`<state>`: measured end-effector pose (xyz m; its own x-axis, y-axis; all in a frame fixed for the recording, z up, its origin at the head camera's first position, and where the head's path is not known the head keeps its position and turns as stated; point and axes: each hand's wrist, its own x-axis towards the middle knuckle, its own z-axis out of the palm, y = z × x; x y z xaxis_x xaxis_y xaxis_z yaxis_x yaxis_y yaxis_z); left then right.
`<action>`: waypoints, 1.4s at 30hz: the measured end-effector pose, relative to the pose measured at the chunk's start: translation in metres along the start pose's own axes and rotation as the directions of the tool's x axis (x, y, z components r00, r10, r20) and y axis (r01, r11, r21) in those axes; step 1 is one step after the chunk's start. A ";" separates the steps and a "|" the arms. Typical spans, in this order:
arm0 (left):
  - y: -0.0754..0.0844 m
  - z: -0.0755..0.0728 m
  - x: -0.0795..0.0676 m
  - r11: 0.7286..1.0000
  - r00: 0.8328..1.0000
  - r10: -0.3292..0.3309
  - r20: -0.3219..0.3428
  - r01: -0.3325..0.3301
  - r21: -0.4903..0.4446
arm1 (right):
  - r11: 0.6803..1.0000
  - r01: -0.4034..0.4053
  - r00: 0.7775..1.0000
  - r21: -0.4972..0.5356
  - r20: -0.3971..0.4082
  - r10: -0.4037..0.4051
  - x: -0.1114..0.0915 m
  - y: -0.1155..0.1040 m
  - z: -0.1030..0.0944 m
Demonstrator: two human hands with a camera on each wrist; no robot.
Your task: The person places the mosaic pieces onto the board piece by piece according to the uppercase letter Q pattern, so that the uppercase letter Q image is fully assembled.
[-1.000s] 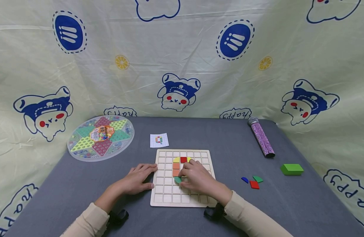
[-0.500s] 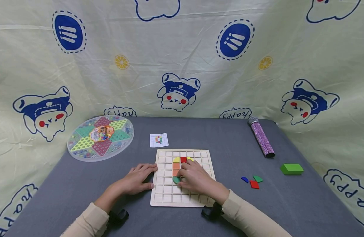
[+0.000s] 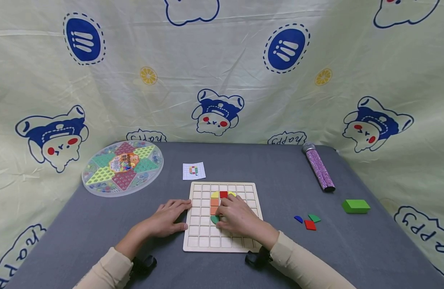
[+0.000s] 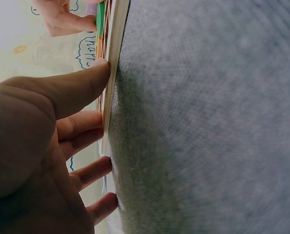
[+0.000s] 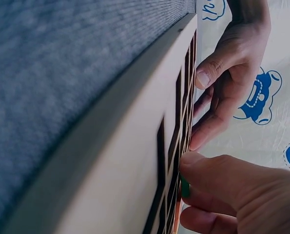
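A wooden grid board (image 3: 203,242) lies flat on the table. My left hand (image 3: 168,218) touches its left edge with thumb and fingers fairly straight, as the left wrist view also shows of the left hand (image 4: 47,131). Over the board's middle, my right hand (image 3: 240,216) pinches a green round-edged tile (image 3: 214,219) between thumb and fingers, down at the grid. Much of this green tile (image 5: 185,187) is covered by the fingers in the right wrist view. Above it sit two orange square tiles (image 3: 215,206), a yellow tile (image 3: 215,195) and a red square tile (image 3: 224,194). Another yellow tile (image 3: 232,194) is partly hidden.
Right of the board lie a blue half-round tile (image 3: 298,219), a red tile (image 3: 310,225) and a green tile (image 3: 314,218). Farther right are a green block (image 3: 356,206) and a purple glittery microphone (image 3: 320,168). A pattern card (image 3: 194,171) and a round game board (image 3: 95,160) lie behind.
Over the first half second, my right hand shifted slightly left with the green tile, into line below the orange tiles. Since then it stays put. My left hand has not moved.
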<state>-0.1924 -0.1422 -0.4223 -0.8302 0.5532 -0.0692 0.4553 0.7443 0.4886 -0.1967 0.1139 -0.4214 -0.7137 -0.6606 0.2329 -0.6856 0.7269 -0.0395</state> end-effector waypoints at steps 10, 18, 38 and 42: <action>0.000 -0.001 0.001 1.000 1.000 -0.009 0.002 0.009 -0.004 | 1.000 0.003 1.000 -0.015 -0.016 -0.003 0.001 0.001 0.001; 0.000 -0.001 0.001 1.000 1.000 -0.013 0.009 0.013 -0.003 | 1.000 0.007 0.999 -0.005 -0.049 -0.007 -0.002 0.004 -0.001; -0.002 0.000 0.001 1.000 1.000 -0.001 0.010 0.001 -0.002 | 0.990 -0.143 0.984 0.015 -0.108 0.144 -0.032 0.028 -0.024; -0.002 0.000 0.001 1.000 1.000 -0.006 0.014 0.006 -0.002 | 0.983 -0.182 0.977 0.030 -0.105 0.185 -0.040 0.036 -0.027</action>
<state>-0.1939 -0.1430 -0.4230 -0.8282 0.5541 -0.0837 0.4501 0.7467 0.4897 -0.1887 0.1716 -0.4058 -0.8089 -0.4915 0.3226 -0.5478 0.8293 -0.1101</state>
